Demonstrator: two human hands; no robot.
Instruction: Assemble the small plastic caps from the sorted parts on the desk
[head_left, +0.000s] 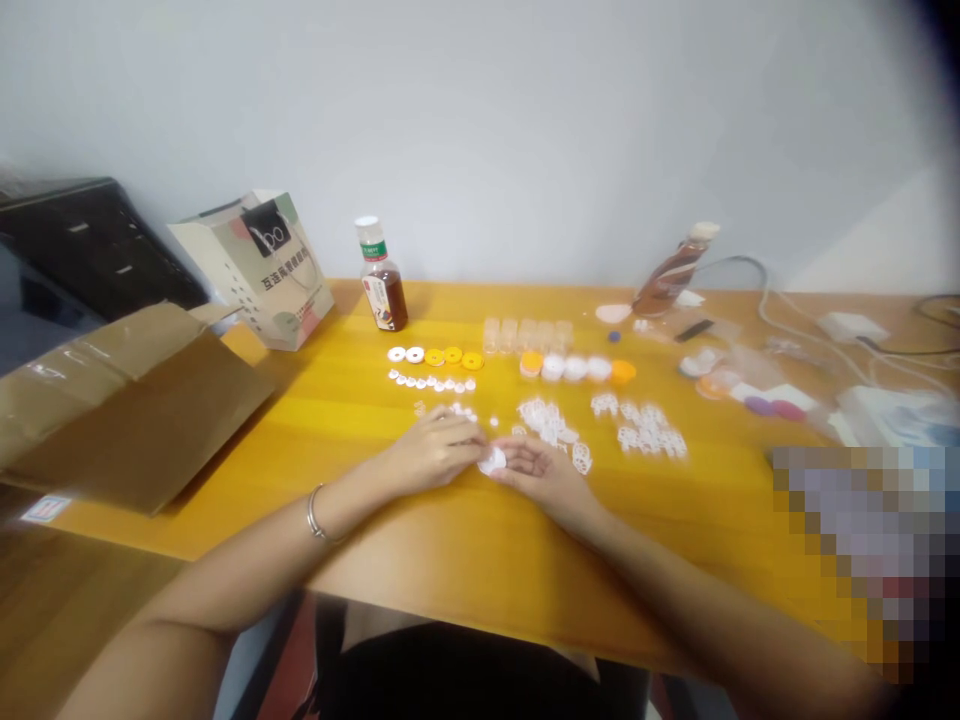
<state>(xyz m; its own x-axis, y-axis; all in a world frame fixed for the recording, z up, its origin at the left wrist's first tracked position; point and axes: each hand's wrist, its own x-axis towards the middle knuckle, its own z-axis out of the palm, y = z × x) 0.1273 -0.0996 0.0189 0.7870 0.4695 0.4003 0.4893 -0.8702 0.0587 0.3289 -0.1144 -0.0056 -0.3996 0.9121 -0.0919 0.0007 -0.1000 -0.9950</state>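
Held a little below the centre of the frame, a white disc, pinched between thumb and fingers of the right hand. Bunched at the left edge of the disc, the fingertips of the left hand; impossible to tell through the blur whether pinching a part of it or merely touching. Judging by this pose, probably at a close two-handed step, pressing or fitting something at the disc. Called for next, most likely: a steady pinch on the right, a light and exact touch on the left, and knuckles kept off the small pieces close by.

Just above the left hand, partly covered by it, some small white bits; to their right, a lone white bit. Higher, left of centre, a row of white pegs, then a row of rings, white and yellow. Right of the hands, a heap of openwork white shapes and, farther right, a second heap. Above, a line of white and orange caps, and behind, a row of clear cups.

Farther out, toward the upper left, a bottle and a paper bag; at the left edge, a cardboard box. At upper right, a tilted bottle. Beneath everything, a yellow-brown table.
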